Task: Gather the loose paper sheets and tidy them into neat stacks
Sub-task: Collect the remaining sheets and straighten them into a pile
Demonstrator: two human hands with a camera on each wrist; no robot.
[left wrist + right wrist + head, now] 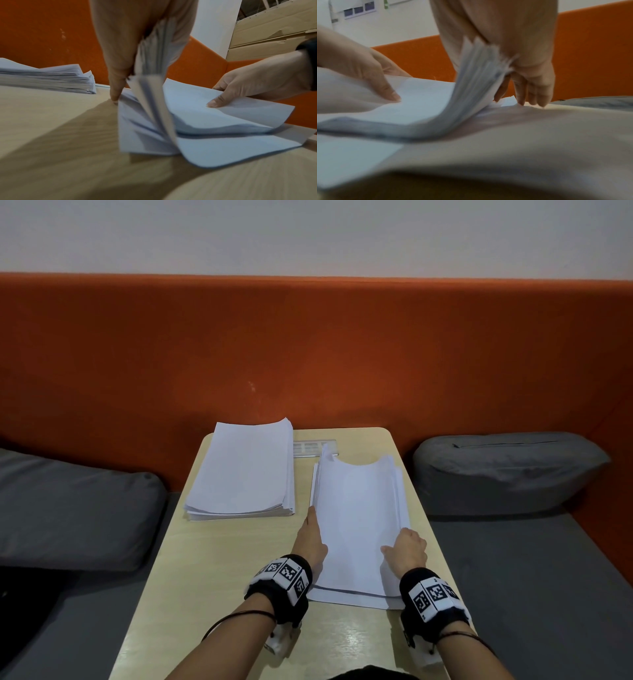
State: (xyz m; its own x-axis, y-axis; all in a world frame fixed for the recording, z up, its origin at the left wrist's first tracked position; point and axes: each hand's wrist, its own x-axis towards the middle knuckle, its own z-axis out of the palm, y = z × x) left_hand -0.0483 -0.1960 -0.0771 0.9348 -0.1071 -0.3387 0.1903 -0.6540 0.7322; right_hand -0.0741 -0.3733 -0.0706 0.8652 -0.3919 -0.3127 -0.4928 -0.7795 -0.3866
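gathering step: left hand (pixel 310 542) and right hand (pixel 407 547), fingers curled, grip the bowed white paper bundle (pixel 356 518) edges; next, likely square it beside the flat white paper stack (pixel 243 470).

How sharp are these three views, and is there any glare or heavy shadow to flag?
Head view: sharp, evenly lit, with faint glare on the table near the wrists and wide-angle bending at the edges. Left wrist view: motion blur on the held sheets; the left hand casts a dark shadow across the table. Right wrist view: blurriest, the sheets smeared under the right hand, the foreground dark and out of focus.
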